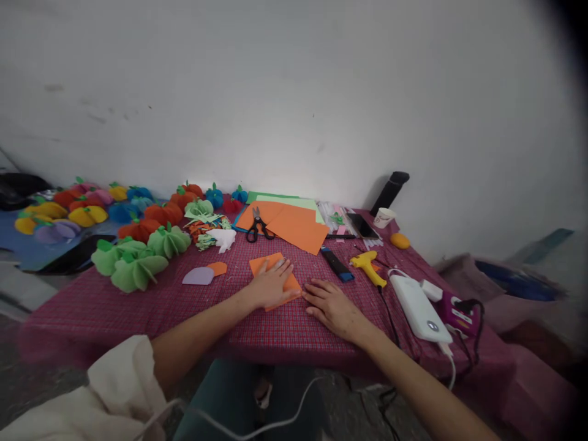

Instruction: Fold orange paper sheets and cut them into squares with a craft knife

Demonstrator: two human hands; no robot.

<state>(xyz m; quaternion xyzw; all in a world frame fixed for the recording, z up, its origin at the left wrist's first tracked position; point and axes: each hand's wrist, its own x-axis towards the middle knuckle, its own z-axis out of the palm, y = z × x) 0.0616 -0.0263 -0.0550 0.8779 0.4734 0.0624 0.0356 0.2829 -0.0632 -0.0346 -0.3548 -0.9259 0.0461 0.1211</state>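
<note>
My left hand (270, 285) lies flat, fingers stretched out, on a piece of orange felt or paper (265, 264) near the table's front edge. Beside it, my right hand (331, 306) rests with spread fingers, its fingertips at the right corner of the orange piece. Left of them lie a purple half-round cut-out (197, 275) and a smaller orange cut-out (218, 268). Black scissors (258, 226) rest on the stacked orange sheets (298, 228) behind my hands. A dark blue box cutter-like strip (337, 264) and a yellow glue gun (366, 264) lie to the right.
Several colourful felt pumpkins (163, 213) fill the left side, near a pile of scraps (209, 233). On the right are a white power bank-like box (419, 306), a purple power strip (459, 315) with cables, a paper cup (384, 217), a phone (362, 225) and a yellow-orange object (400, 240).
</note>
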